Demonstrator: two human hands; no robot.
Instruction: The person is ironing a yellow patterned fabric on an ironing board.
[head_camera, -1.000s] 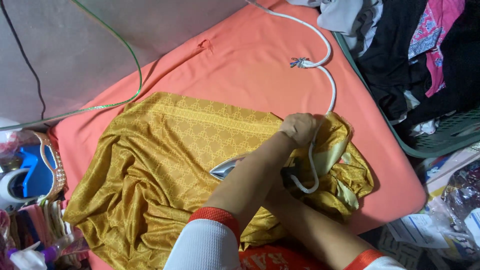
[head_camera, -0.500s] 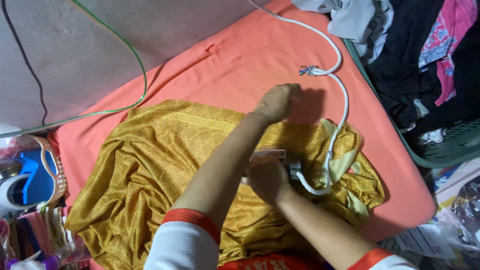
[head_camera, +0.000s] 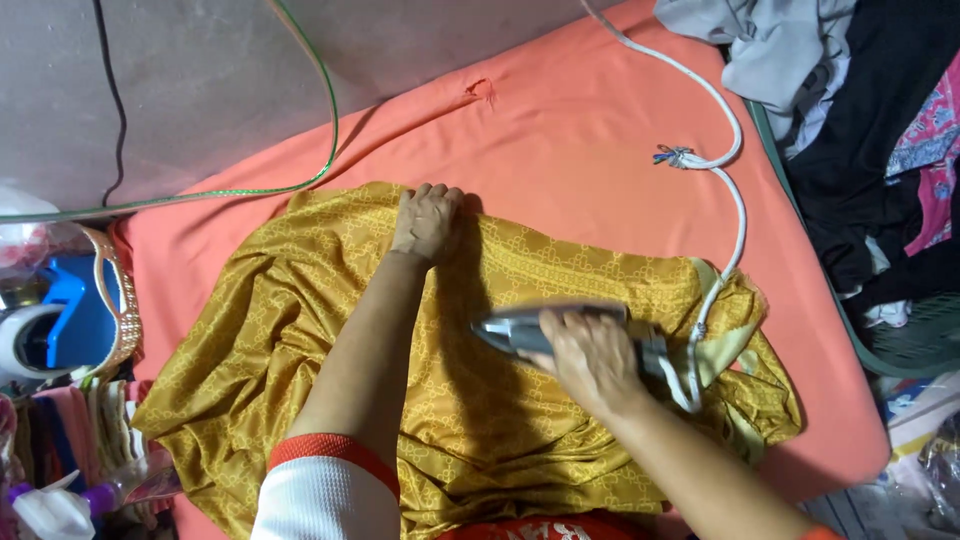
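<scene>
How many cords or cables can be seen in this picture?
3. A white cord runs from the iron across the orange cover; a green cable and a thin black cable lie at the upper left. Others may be hidden.

Cloth (head_camera: 330, 350): mustard-yellow, woven lattice pattern, slight sheen. Spread flat at centre, creased and bunched along 9 o'clock and 3 o'clock edges; pale lining folded out at 3 o'clock corner.

Iron (head_camera: 525, 330): grey-silver, lying sole-down on cloth, right of centre, pointed nose toward 9 o'clock.

Cord (head_camera: 735, 215): white, runs from iron's heel toward 12 o'clock, knotted midway.
</scene>
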